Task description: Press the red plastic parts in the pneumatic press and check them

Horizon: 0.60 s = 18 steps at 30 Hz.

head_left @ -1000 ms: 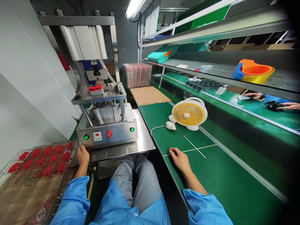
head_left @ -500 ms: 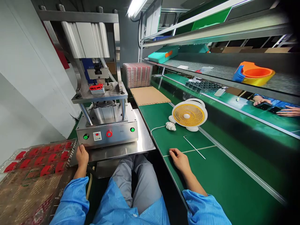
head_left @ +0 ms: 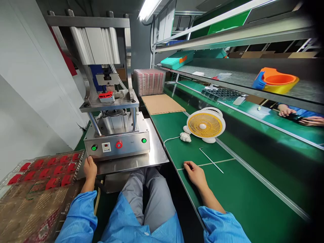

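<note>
Along the bottom edge of the frame, two blue sleeves [head_left: 76,219] and grey-trousered knees lead up to the person's hands. At lower left, the left hand [head_left: 90,167] rests with its fingers curled against the front left corner of the steel base plate [head_left: 141,162]. Whether it grips the plate's edge or merely leans on it cannot be told. Just left of that hand lies a clear tray [head_left: 80,163], its far rows filled with red parts [head_left: 48,168].

Right of centre in the lower frame, the right hand [head_left: 194,172] lies released, palm down and fingers flat, on the green surface [head_left: 240,189]. It holds nothing, and its fingertips lie at a thin white line marked there.

Standing on the base plate, left of centre, is a press [head_left: 118,126]. Its front panel has a green button [head_left: 94,147] at each end, with a small display and a red button [head_left: 118,144] between them. On its raised platen sits a single red part [head_left: 105,95] under the ram.

Further up the green surface, near the centre of the frame, a small yellow-grilled fan [head_left: 205,125] faces the viewer with a white wad [head_left: 185,136] just beside it. Beyond lie a cardboard sheet [head_left: 163,103] and a stack of clear trays [head_left: 149,81].

On the shelf [head_left: 238,79] at upper right sit a teal box [head_left: 177,59] and nested orange and yellow bowls [head_left: 277,80]. Below them, at the right edge, a co-worker's hands [head_left: 286,109] rest on a farther surface.
</note>
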{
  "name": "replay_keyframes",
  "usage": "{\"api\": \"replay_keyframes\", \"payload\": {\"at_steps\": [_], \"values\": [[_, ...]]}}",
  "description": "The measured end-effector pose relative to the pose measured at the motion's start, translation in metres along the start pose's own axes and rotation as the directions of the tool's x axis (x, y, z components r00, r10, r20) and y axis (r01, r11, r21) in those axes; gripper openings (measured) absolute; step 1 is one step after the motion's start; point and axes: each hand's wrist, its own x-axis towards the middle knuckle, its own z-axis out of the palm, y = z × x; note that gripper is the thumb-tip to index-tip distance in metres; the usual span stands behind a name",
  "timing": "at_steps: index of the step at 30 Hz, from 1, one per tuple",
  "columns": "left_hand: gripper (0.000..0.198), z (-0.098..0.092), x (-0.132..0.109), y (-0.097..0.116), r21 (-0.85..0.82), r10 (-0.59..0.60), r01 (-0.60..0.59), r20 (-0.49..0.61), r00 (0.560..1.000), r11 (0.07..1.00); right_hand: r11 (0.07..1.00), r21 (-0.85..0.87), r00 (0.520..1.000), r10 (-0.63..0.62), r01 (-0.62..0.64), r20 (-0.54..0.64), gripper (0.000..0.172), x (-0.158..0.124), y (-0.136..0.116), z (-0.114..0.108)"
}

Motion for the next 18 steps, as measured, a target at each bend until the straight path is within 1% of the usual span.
{"api": "replay_keyframes", "payload": {"at_steps": [5, 9, 10, 11, 12, 13, 14, 15, 16, 18], "values": [[0.042, 0.001, 0.000, -0.002, -0.010, 0.004, -0.004, 0.001, 1.000, 1.000, 1.000, -0.004, 1.000, 0.005, -0.005, -0.002, 0.045, 0.002, 0.002, 0.001], [0.044, -0.001, -0.005, 0.006, -0.037, -0.023, 0.023, 0.024, 0.999, 0.999, 1.000, 0.014, 1.000, -0.007, 0.007, -0.002, 0.046, 0.001, 0.003, 0.000], [0.043, -0.003, -0.007, 0.011, -0.046, -0.041, 0.041, 0.005, 0.999, 0.998, 1.000, 0.016, 1.000, -0.007, 0.007, -0.002, 0.046, 0.001, 0.003, 0.000], [0.042, -0.004, -0.009, 0.018, -0.052, -0.053, 0.051, -0.039, 0.998, 0.997, 1.000, 0.015, 1.000, -0.006, 0.006, -0.001, 0.047, 0.001, 0.004, 0.000], [0.041, -0.007, -0.011, 0.027, -0.052, -0.050, 0.044, -0.109, 0.993, 0.998, 1.000, 0.013, 1.000, -0.008, 0.008, 0.000, 0.048, 0.001, 0.004, 0.000], [0.043, -0.010, -0.014, 0.038, -0.047, -0.020, 0.011, -0.190, 0.982, 0.999, 1.000, 0.011, 1.000, -0.011, 0.011, 0.004, 0.049, 0.001, 0.005, -0.001], [0.046, -0.014, -0.016, 0.052, -0.040, 0.038, -0.050, -0.266, 0.963, 0.998, 1.000, 0.008, 1.000, -0.014, 0.014, 0.010, 0.050, 0.001, 0.006, -0.001], [0.050, -0.020, -0.018, 0.068, -0.029, 0.124, -0.141, -0.328, 0.937, 0.990, 1.000, 0.004, 1.000, -0.015, 0.015, 0.017, 0.051, 0.001, 0.006, -0.001], [0.051, -0.026, -0.019, 0.087, -0.021, 0.228, -0.252, -0.363, 0.903, 0.968, 1.000, -0.001, 1.000, -0.013, 0.013, 0.024, 0.051, 0.002, 0.006, -0.002], [0.048, -0.041, -0.018, 0.132, -0.029, 0.434, -0.476, -0.364, 0.824, 0.879, 1.000, -0.008, 0.999, 0.000, 0.001, 0.036, 0.053, 0.002, 0.005, -0.003]]}}
